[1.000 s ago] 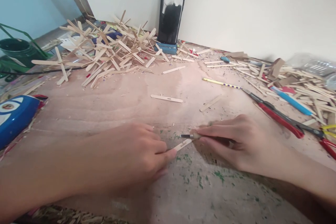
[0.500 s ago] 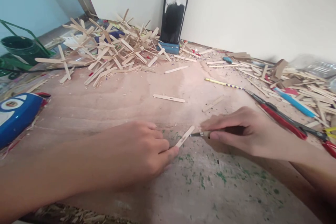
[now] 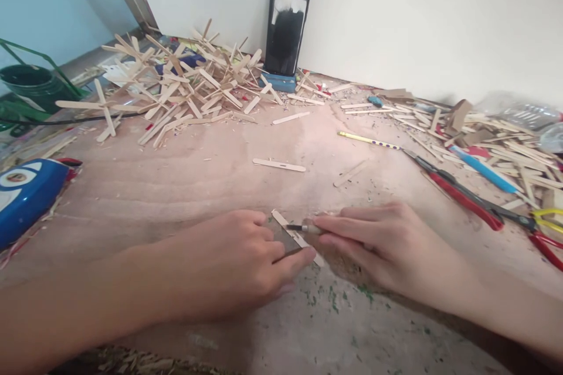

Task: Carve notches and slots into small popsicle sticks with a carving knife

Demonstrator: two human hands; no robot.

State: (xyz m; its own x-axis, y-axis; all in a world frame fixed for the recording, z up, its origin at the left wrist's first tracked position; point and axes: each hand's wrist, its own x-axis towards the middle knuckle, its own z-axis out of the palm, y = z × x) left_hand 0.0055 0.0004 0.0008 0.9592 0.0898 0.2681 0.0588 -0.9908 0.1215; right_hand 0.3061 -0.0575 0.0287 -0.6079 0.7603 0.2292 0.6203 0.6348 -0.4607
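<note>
A wooden craft stick (image 3: pixel 280 218) lies slantwise on the worktable (image 3: pixel 211 187), its upper end leaning left. My left hand (image 3: pixel 250 258) pins the lower part of the stick with an outstretched finger, the other fingers curled. My right hand (image 3: pixel 378 240) pinches a craft knife (image 3: pixel 305 228) near its blade. The knife's blade points left and lies across the middle of the stick, by a small dark mark or slot. Most of the knife handle is hidden in the hand.
Behind lie another slotted stick (image 3: pixel 279 165), a thin stick (image 3: pixel 349 174) and a yellow pencil (image 3: pixel 369 140). Red-handled scissors (image 3: pixel 464 199) and a blue pen (image 3: pixel 484 170) are at right. A stick pile (image 3: pixel 189 88), a propped phone (image 3: pixel 288 23) and a blue object (image 3: pixel 30 196) surround the area.
The craft stick has turned from leaning right to leaning left, and my left finger now presses lower on it. My right hand has brought the knife left, over the stick.
</note>
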